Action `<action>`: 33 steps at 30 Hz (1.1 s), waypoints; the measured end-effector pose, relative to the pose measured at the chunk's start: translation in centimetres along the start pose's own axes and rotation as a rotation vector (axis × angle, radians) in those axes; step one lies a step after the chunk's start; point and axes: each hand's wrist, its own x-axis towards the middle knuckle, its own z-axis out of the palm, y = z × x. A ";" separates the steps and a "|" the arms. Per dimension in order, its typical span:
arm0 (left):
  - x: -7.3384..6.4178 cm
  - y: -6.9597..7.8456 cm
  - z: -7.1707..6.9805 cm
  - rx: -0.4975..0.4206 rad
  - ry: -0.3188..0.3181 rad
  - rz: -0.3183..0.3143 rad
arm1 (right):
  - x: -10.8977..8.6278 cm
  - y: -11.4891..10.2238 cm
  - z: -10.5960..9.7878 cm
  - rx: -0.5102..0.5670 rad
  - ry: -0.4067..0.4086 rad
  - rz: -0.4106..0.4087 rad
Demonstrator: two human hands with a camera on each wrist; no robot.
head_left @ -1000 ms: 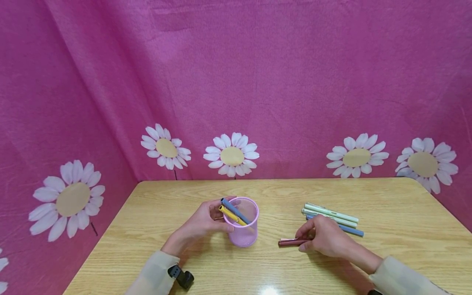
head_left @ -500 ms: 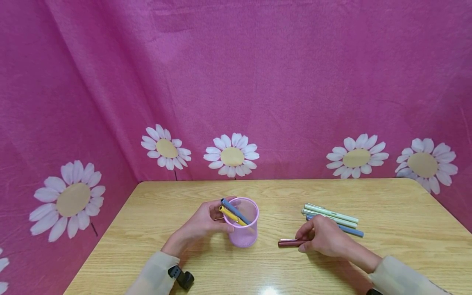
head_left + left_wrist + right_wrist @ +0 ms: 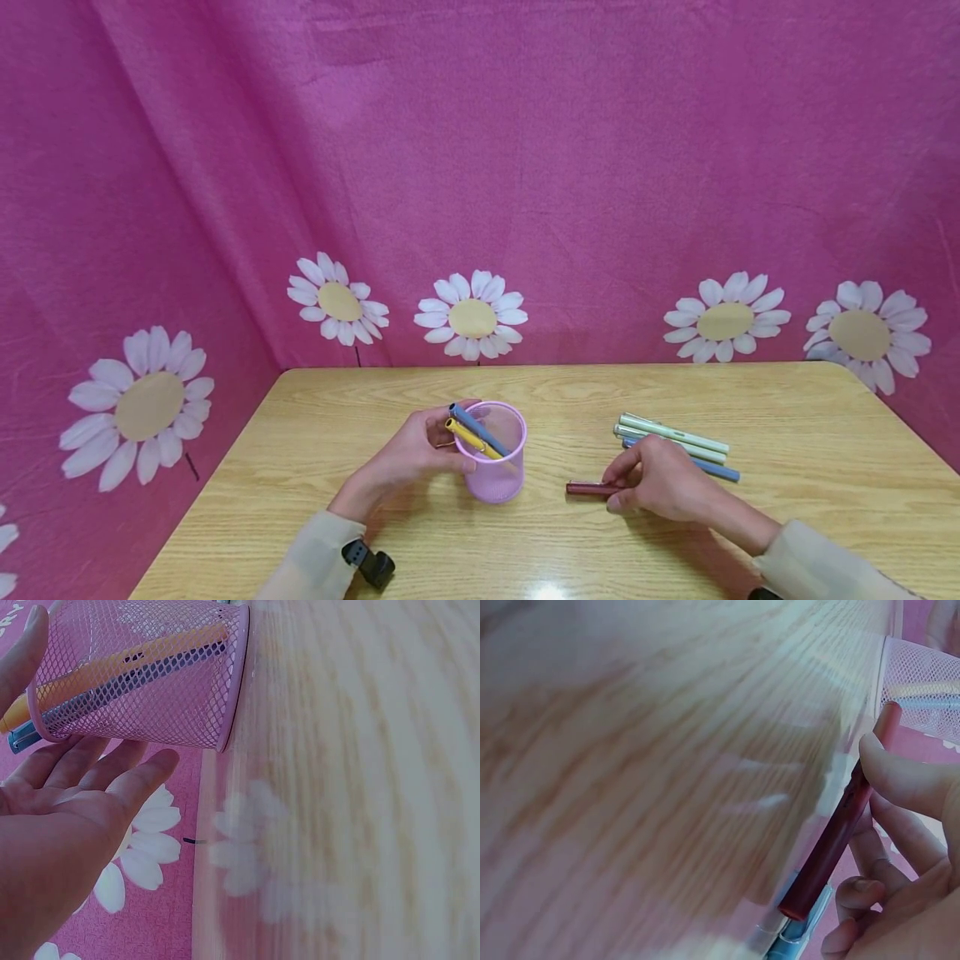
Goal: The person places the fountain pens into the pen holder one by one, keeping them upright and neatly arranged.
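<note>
A pink mesh pen cup (image 3: 497,482) stands upright on the wooden table, with a blue pen (image 3: 480,428) and a yellow pen (image 3: 472,438) leaning in it. My left hand (image 3: 408,450) holds the cup from its left side, thumb in front and fingers behind. Right of the cup, my right hand (image 3: 663,483) pinches a dark red pen (image 3: 588,488) between thumb and fingers, low over the tabletop. The right wrist view shows the whole length of that red pen (image 3: 836,832) across my fingers; whether it touches the table I cannot tell.
Behind my right hand lie two pale green pens (image 3: 678,433) and a blue pen (image 3: 716,469), side by side on the table (image 3: 360,392). A magenta cloth (image 3: 570,183) with white daisies hangs along the back and left.
The dark red pen has rolled slightly in my right fingers, so its clip no longer sticks up, and its tip has risen a little. My left hand and the cup have stayed put.
</note>
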 end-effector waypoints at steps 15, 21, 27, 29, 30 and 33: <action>0.0 -0.1 0.0 0.025 0.017 -0.012 | 0.1 -0.8 -0.7 -0.044 0.042 0.033; 0.0 0.0 0.0 0.019 0.010 -0.002 | 0.0 -1.4 -1.1 -0.029 0.051 0.036; 0.0 0.0 0.0 0.011 0.011 -0.018 | 0.0 -1.7 -1.4 -0.011 0.052 0.036; -0.1 0.1 0.0 0.009 0.014 -0.027 | 0.0 -1.8 -1.5 0.004 0.050 0.038; 0.0 0.1 0.0 0.006 0.014 -0.029 | 0.0 -1.8 -1.5 0.009 0.049 0.037; 0.0 0.1 -0.1 -0.001 0.011 -0.028 | 0.0 -2.0 -1.7 0.020 0.049 0.038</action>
